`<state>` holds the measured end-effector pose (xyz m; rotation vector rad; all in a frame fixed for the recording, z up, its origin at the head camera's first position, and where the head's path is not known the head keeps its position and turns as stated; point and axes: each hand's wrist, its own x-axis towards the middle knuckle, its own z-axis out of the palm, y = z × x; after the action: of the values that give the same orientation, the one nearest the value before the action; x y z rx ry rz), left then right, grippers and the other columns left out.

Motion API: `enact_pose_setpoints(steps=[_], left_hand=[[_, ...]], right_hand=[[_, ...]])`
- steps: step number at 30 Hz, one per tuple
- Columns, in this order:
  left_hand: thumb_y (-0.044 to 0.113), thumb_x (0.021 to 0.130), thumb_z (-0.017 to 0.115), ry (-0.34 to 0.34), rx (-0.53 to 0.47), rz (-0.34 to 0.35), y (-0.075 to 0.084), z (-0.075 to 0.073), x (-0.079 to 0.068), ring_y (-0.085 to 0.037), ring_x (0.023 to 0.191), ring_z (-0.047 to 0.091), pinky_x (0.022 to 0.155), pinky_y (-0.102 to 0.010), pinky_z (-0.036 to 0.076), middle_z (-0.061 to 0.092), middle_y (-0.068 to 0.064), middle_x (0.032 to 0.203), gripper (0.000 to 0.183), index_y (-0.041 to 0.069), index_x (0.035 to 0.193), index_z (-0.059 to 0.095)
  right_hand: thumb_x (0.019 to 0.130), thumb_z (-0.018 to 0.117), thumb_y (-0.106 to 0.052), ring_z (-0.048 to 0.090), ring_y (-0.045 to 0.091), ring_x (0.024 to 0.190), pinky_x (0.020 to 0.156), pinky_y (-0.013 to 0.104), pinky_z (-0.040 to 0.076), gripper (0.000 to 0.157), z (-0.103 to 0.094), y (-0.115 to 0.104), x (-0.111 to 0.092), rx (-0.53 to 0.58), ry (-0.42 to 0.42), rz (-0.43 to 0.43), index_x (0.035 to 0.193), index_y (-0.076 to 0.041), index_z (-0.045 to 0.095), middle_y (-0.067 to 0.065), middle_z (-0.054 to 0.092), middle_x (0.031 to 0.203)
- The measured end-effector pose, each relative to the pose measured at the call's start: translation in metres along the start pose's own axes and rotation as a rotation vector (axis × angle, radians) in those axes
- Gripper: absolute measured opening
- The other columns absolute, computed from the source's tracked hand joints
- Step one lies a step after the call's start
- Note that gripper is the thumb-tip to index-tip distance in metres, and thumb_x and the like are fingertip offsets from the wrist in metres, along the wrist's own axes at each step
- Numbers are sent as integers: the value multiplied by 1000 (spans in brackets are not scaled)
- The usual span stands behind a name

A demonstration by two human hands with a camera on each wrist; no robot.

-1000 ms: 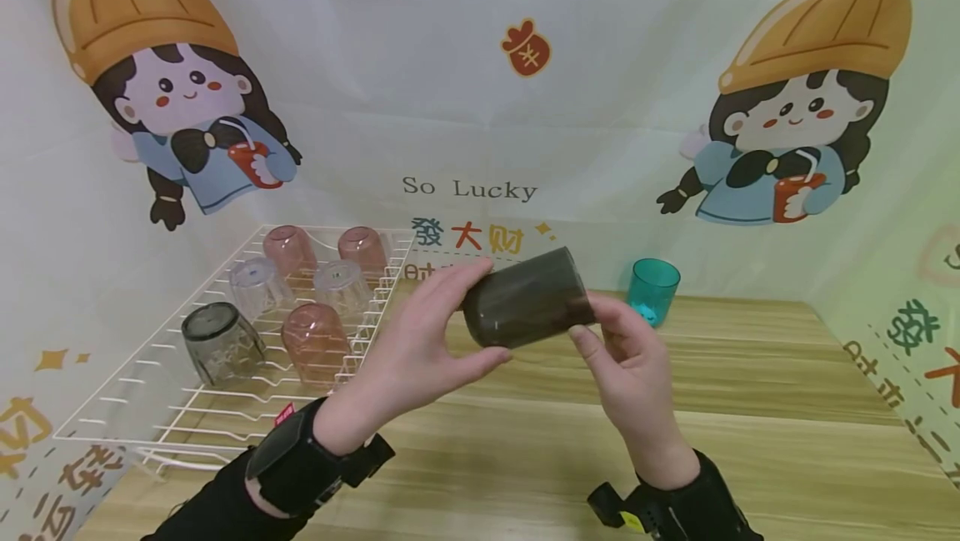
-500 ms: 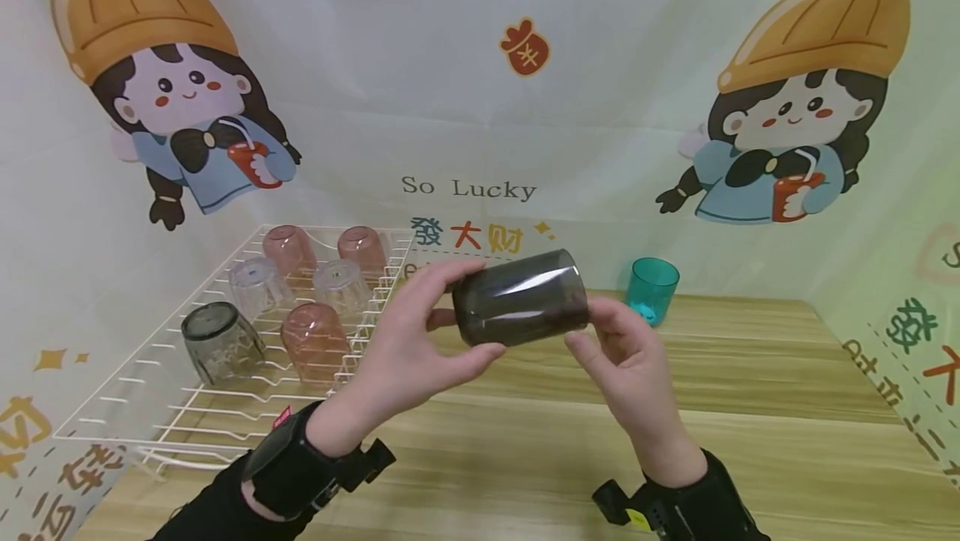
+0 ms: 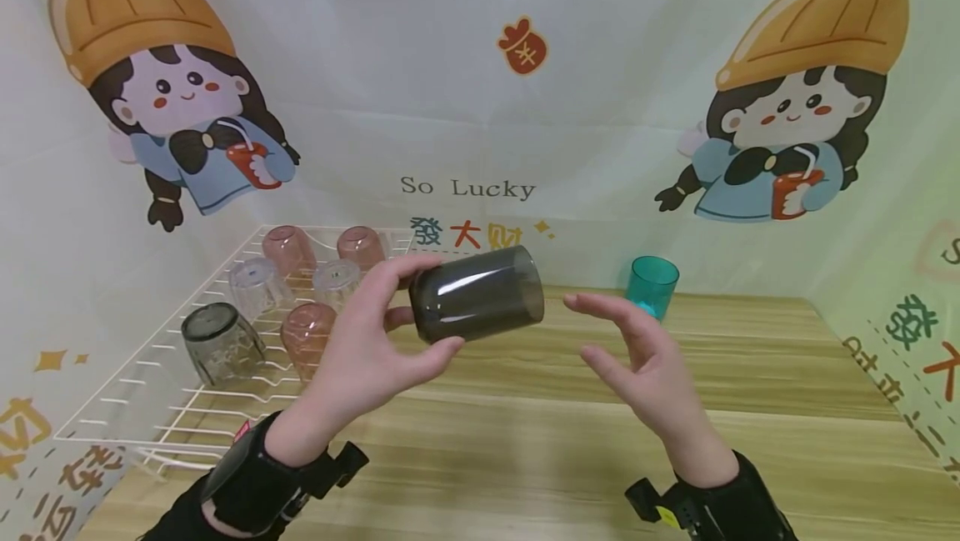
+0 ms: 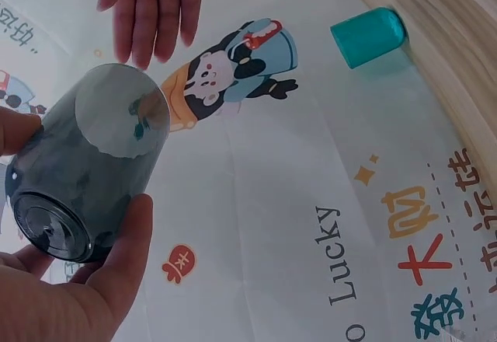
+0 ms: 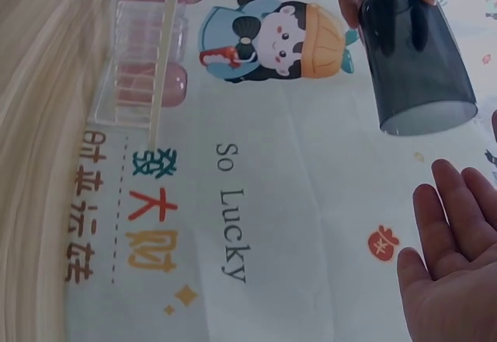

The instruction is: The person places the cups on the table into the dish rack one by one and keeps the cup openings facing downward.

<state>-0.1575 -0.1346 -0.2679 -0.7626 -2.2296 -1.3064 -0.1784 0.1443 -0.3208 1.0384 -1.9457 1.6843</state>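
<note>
A dark grey see-through drinking glass lies on its side in the air above the table. My left hand grips it round its base end, fingers behind and thumb below in the head view. The glass's open mouth points right. My right hand is apart from it, a short gap beyond the rim, with fingers extended and nothing in it. In the left wrist view the thick round base of the glass faces the camera. The right wrist view shows the rim close above the right fingertips.
On the left a white wire rack carries several upside-down glasses, among them a grey glass and a pink glass. A teal glass stands upright at the table's back edge, before a printed cloth backdrop.
My right hand has let go of the dark glass and moved slightly right. My left hand has carried the glass left toward the rack, still tilted on its side.
</note>
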Motion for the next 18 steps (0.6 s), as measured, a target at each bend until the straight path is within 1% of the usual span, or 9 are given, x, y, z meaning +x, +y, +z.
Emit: enact_pose_setpoints(steps=[4, 7, 14, 18], left_hand=[[4, 65, 84, 19, 21, 11, -2, -5, -3, -14, 106, 52, 79, -24, 56, 52, 0, 125, 75, 17, 131, 49], [4, 65, 83, 27, 50, 10, -3, -8, -5, -14, 106, 52, 78, -24, 56, 52, 0, 126, 75, 16, 132, 49], [7, 66, 84, 39, 139, -29, -7, -16, -10, -12, 106, 51, 77, -23, 56, 54, -2, 123, 73, 16, 130, 51], [8, 66, 84, 54, 170, -58, -11, -20, -12, -12, 107, 51, 76, -22, 56, 54, -2, 124, 72, 16, 129, 53]], right_hand=[[83, 61, 11, 46, 15, 127, 111, 22, 30, 52, -8, 0, -3, -63, -8, 40, 133, -1, 50, 8, 56, 134], [83, 62, 10, 43, 14, 129, 111, 20, 28, 56, -13, 1, -5, -109, -15, 70, 135, -5, 48, 7, 54, 136], [84, 63, 7, 41, 9, 132, 111, 17, 25, 60, -23, 2, -8, -201, -37, 97, 139, -11, 46, 4, 51, 140], [84, 65, 4, 39, 8, 132, 111, 17, 25, 62, -28, 3, -9, -240, -49, 124, 140, -15, 45, 2, 50, 141]])
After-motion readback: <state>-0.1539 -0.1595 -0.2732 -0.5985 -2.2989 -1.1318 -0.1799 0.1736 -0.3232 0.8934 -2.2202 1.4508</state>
